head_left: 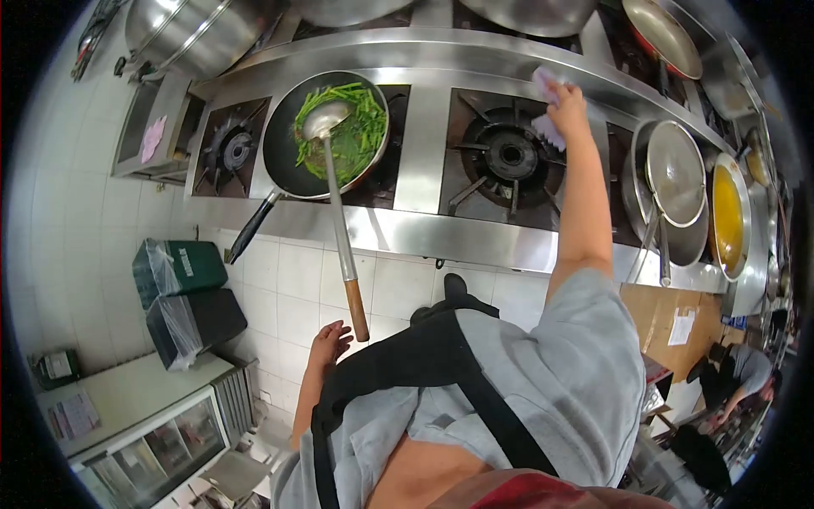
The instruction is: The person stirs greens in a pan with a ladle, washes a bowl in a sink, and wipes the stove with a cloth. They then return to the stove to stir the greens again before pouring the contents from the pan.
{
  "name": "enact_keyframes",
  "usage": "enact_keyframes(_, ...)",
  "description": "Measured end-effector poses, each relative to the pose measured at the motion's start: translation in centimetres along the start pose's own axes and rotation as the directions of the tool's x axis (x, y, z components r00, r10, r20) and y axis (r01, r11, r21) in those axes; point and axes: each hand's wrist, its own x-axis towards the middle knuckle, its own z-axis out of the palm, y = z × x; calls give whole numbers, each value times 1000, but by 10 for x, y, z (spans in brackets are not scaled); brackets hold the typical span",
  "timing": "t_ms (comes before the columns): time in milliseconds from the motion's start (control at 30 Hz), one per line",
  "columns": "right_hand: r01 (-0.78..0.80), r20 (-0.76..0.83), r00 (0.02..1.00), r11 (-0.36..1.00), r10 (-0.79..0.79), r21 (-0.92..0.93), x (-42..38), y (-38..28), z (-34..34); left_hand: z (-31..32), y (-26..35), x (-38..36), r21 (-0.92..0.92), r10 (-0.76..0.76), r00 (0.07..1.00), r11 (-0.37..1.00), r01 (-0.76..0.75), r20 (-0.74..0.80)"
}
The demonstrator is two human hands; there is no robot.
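Observation:
My right hand [568, 110] reaches over the back of the stove and grips a pale purple cloth [549, 131], which hangs below and sticks out above the fingers. Beside it is a bare gas burner [511, 153]. My left hand [329, 343] is low by my body, fingers loosely apart and holding nothing. Just right of that hand, apart from it, is the wooden handle end of a long steel ladle [337, 212]. The ladle's bowl rests in a black frying pan [275, 144] among cut green vegetables [360, 153]. The pan's black handle points toward the lower left.
Another burner [236, 150] is left of the pan. At right are a strainer [676, 174] over a pot and a pan of yellow liquid [727, 216]. A large steel pot [199, 38] stands back left. Bins [191, 267] stand on the floor; another person [742, 377] bends at far right.

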Motion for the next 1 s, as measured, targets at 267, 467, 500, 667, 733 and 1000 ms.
enact_keyframes(267,-19,546,838,999,-8,44,36,-13,31,-24,-49,-16,-133,-63,994,990,51,-87)
enact_keyframes(467,-69,427,893,981,142,-184,50,-55,88,-40,-95,-35,-145,-130,976,984,106,-174)
enact_keyframes(500,-6,389,921,997,34,-72,56,-65,115,-40,-102,-35,-161,-133,975,981,104,-178)
enact_keyframes(667,252,505,811,955,-296,156,72,-213,164,-34,-117,-39,-156,-143,978,981,119,-155)
enact_keyframes(733,192,503,810,947,-300,256,80,-242,186,-31,-110,-47,-128,-130,976,986,109,-173)
enact_keyframes(1000,-194,644,609,701,-463,686,86,-242,212,-48,-169,-56,57,-115,962,989,133,-250)
